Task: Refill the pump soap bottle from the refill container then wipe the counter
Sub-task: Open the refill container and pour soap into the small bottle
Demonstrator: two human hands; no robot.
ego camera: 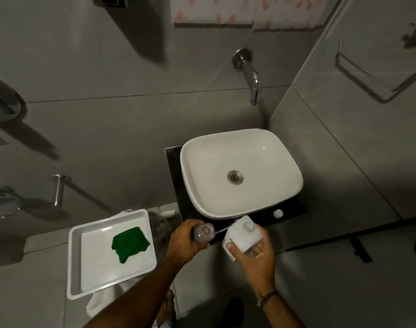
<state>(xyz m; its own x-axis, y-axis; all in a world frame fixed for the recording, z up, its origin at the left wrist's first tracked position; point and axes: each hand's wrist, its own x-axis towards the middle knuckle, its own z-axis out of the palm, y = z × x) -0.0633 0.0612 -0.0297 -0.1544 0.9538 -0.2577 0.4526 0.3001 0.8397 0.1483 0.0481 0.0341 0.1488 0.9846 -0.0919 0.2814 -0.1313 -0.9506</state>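
I see the left hand (186, 241) wrapped around the clear soap bottle (204, 232) at the front edge of the dark counter (178, 185), its top apparently off, though it is blurred. The right hand (255, 253) grips the white refill container (243, 235) just beside it. A small cap (278, 213) lies by the sink (240, 171). A green cloth (130, 243) sits in the white tray (112, 254).
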